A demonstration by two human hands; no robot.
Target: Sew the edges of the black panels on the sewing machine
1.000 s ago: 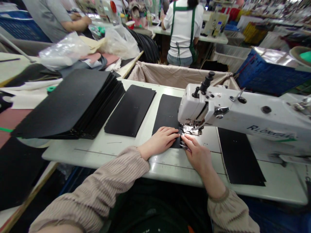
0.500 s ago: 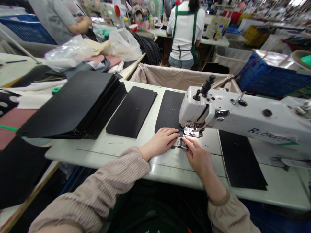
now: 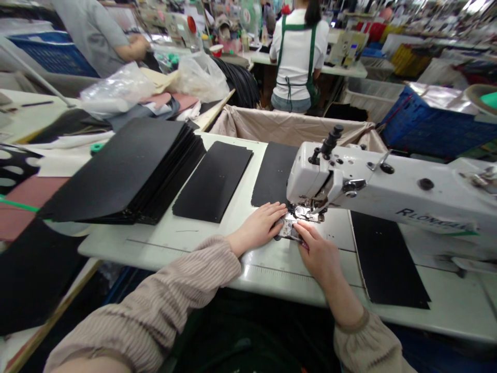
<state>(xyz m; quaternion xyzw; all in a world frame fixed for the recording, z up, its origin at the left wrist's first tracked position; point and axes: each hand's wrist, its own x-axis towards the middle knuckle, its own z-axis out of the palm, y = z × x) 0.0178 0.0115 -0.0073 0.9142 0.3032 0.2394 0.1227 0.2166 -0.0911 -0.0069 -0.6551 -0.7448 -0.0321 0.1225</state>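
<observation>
My left hand [image 3: 261,226] lies with fingers stretched out at the near edge of a black panel [image 3: 272,176], just left of the needle area. That panel runs behind the head of a white sewing machine [image 3: 322,176]. My right hand [image 3: 319,255] is close by, its forward fingers together on the shiny metal plate [image 3: 288,228] in front of the presser foot. A small pinkish bit shows under these fingers; what it is I cannot make out. The right thumb is hidden. Left of my hands lies another black panel [image 3: 215,181].
A thick stack of black sheets [image 3: 116,166] stands at the left of the table. One more black panel [image 3: 388,259] lies under the machine arm. A cloth-lined bin [image 3: 287,124] sits behind the table. Two people work farther back, one in a green apron [image 3: 297,57].
The whole view has shifted slightly, with the scene lower and a little to the right. My hands stay at nearly the same place by the presser foot.
</observation>
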